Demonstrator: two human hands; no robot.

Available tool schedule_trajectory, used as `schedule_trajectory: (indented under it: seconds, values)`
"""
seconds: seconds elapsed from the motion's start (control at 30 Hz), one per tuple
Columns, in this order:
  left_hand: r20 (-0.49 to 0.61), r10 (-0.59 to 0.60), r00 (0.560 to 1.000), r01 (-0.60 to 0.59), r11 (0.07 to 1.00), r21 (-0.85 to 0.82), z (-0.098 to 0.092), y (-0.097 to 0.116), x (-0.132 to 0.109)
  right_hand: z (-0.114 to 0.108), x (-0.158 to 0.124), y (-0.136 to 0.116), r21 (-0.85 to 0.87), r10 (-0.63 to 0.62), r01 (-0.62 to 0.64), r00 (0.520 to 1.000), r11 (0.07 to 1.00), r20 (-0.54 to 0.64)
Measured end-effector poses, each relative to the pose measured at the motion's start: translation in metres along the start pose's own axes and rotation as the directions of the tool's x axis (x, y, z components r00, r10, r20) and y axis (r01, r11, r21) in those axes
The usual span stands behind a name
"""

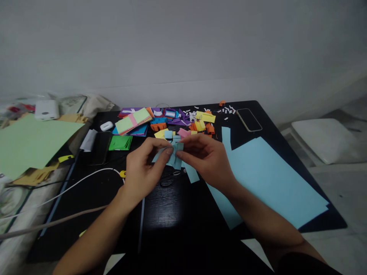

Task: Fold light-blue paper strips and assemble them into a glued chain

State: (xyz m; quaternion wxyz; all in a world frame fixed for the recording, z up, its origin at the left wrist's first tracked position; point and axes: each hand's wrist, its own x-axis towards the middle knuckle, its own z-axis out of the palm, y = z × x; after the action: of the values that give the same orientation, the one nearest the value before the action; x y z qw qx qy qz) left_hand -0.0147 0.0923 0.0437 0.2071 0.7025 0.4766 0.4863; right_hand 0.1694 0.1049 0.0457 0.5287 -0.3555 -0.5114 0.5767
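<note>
Pieces of light blue paper (177, 156) are pinched between both hands above the middle of the black table. My left hand (146, 162) grips them from the left, thumb against fingers. From the right, my right hand (210, 158) pinches the same paper near its edge. A light blue paper strip (191, 173) lies just below the fingers. Partly hidden behind the hands are scissors (172, 175). Large light blue sheets (272, 183) lie under and beside my right forearm.
Behind the hands are folded colored papers, including a yellow one (205, 116), and white scraps (190, 116). A bundled paper stack (134, 121), green papers (120, 143) and an earphone case (106, 126) sit left. A phone (249, 120) lies back right. A white cable (83, 179) crosses the left side.
</note>
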Motion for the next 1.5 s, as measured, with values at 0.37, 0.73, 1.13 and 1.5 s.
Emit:
schedule_trajectory:
  seconds: [0.37, 0.73, 1.13, 1.5]
  values:
    - [-0.045, -0.056, 0.997, 0.050, 0.991, -0.122, 0.010, 0.002, -0.005, 0.004, -0.004, 0.003, -0.035, -0.020, 0.017, 0.998, 0.999, -0.060]
    - [-0.090, -0.049, 0.995, 0.036, 0.989, -0.145, 0.013, 0.004, -0.004, 0.001, -0.003, -0.002, -0.069, -0.040, 0.038, 0.999, 0.997, -0.029]
    - [-0.113, -0.050, 0.992, 0.037, 0.993, -0.114, 0.015, 0.005, -0.004, 0.003, -0.003, 0.000, -0.071, -0.039, 0.034, 0.997, 0.997, -0.061]
    - [-0.142, -0.071, 0.987, 0.053, 0.990, -0.127, 0.017, 0.002, -0.007, 0.004, -0.005, -0.002, -0.040, -0.002, 0.000, 0.999, 0.999, -0.049]
